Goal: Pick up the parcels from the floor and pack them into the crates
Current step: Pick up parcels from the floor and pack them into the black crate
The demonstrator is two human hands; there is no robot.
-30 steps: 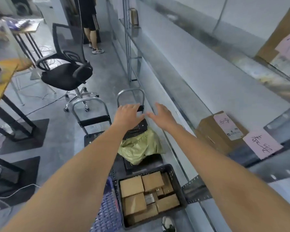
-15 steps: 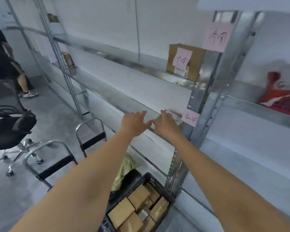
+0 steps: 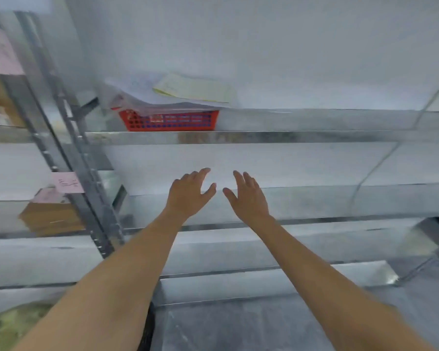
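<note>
My left hand [image 3: 189,192] and my right hand [image 3: 247,196] are stretched out side by side in front of a metal shelving rack [image 3: 238,136]. Both are empty, fingers spread, thumbs nearly facing each other. A red perforated crate [image 3: 169,120] stands on an upper shelf above the hands, covered by a clear plastic bag and a yellowish paper. A brown cardboard parcel [image 3: 52,219] with a pink label rests on a lower shelf at the left. The black crate with parcels is out of view. The picture is blurred by motion.
A slanted metal upright [image 3: 86,178] of the rack carries a pink note [image 3: 66,183]. Another cardboard box [image 3: 0,102] with pink paper shows at the far left. A yellow-green bag [image 3: 15,323] lies at the bottom left. Grey floor [image 3: 238,328] lies below the shelves.
The view has swung right and up along the rack. The black crate, trolleys and chair have left the view and the red crate has come in. Both hands stay outstretched and empty.
</note>
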